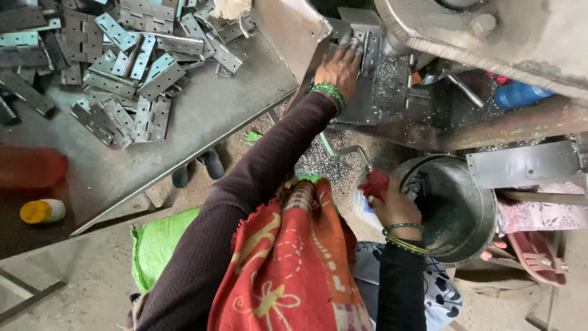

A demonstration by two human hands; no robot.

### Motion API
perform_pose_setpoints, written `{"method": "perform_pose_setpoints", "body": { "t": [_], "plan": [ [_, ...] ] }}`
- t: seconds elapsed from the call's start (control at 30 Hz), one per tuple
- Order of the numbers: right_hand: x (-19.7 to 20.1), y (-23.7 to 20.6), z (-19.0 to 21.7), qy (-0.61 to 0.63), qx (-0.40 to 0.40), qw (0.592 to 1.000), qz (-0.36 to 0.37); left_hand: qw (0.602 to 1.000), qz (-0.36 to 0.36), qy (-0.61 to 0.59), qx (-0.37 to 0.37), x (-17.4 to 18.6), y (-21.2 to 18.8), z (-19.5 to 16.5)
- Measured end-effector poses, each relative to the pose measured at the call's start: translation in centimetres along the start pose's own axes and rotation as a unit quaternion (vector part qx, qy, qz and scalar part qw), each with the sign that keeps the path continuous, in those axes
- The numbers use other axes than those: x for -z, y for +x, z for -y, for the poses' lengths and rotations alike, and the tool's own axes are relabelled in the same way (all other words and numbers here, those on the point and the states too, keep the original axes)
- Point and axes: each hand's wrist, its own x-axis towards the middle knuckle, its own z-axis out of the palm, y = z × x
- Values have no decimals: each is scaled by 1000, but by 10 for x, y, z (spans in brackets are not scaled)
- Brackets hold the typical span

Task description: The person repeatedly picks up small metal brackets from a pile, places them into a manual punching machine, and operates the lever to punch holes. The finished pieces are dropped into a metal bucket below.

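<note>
Red patterned shawl (288,270) drapes a worker seated at a metal press (392,79)
Left hand (339,68) presses a steel hinge (366,46) against the machine; right hand (395,208) grips a red cloth (375,182) beside a metal bucket (465,214)

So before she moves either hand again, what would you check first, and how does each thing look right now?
1. Left hand settled on the hinge in the machine: ok, fingers rest on it.
2. Hinge seated square: cannot tell, fingers hide it.
3. Right hand at the metal bucket rim, holding a red cloth: ok.
4. Bucket contents: cannot tell, dark inside.
5. Spare hinges piled on the metal table: ok.
6. Metal shavings on the floor by the knees: not ok.
</note>
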Motion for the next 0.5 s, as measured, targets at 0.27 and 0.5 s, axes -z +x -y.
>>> {"method": "perform_pose_setpoints", "body": {
  "t": [0.27, 0.5],
  "plan": [
    [-60, 15, 8, 98, -7, 995, -33, 1000, 9, -13, 23, 3, -1, 1],
    [-49, 25, -12, 104, 34, 994, -3, 967, 20, 221, -124, 4, 13, 9]
  ]
}}
